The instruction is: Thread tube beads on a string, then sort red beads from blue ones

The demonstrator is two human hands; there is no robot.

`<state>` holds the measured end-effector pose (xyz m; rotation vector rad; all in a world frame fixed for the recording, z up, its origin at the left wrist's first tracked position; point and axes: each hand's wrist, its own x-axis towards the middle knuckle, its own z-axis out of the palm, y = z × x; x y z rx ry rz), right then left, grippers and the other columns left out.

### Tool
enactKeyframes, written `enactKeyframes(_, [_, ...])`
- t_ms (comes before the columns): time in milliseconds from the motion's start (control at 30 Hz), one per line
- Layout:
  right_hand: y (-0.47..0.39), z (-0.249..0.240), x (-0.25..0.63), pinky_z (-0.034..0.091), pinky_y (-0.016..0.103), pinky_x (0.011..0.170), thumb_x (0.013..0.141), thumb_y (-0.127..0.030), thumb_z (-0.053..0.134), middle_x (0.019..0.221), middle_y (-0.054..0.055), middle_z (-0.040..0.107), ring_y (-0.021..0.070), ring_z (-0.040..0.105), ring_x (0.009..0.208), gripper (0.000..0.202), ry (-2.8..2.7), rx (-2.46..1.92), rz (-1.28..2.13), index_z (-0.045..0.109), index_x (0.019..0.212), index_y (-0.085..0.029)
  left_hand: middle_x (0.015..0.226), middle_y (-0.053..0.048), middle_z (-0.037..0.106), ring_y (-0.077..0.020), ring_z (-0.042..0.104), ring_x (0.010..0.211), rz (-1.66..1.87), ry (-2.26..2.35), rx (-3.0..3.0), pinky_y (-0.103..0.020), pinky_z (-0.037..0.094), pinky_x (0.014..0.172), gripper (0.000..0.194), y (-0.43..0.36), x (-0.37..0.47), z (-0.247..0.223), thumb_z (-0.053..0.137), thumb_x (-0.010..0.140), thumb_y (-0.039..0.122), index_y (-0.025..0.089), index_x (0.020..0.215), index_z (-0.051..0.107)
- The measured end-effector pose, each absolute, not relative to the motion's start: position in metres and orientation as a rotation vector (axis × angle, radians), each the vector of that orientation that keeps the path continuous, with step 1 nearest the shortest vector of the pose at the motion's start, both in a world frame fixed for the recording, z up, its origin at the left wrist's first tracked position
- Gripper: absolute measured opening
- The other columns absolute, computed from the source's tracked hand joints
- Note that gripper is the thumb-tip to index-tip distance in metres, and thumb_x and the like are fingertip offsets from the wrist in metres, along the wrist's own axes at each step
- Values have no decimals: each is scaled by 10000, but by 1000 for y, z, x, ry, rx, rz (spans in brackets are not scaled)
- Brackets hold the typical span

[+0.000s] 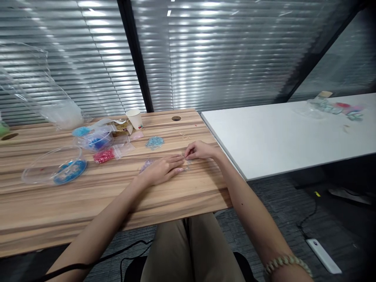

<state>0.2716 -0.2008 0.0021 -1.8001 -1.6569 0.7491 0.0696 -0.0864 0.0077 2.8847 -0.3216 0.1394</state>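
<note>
At the centre of the frame, I am bending both hands over small clear pieces (188, 161) that are lying on the wood-grained worktop (176, 196). My left hand (164, 169) is resting palm down, fingers stretched out and not curling round anything that I can see, its tips pointing at the pieces. My right hand (201, 150) is bringing thumb and forefinger together just beside those tips; whether it is gripping a piece, I cannot tell at this size. A lilac pile (145, 165) is lying just beside my left hand, and a light-blue pile (154, 142) is sitting above it. Left of centre, a red-filled packet (104, 155) is lying near a round clear container (70, 172) that is holding blue contents, while a paper cup (134, 118) is standing farther back. A beaded bracelet (288, 263) is circling my right arm at lower right.
</note>
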Motion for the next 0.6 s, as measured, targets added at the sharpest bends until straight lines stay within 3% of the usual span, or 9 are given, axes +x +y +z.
enactKeyframes(600, [-197,6,256,432,223,617,712,-224,607,778,48,681,145,590,686,159,-1705,-1698,691,708,772,-117,1156,-77,612,-192,502,1156,334,-406,2880,-344,397,999,308,-76,71,9,366,950,258,154,1116,604])
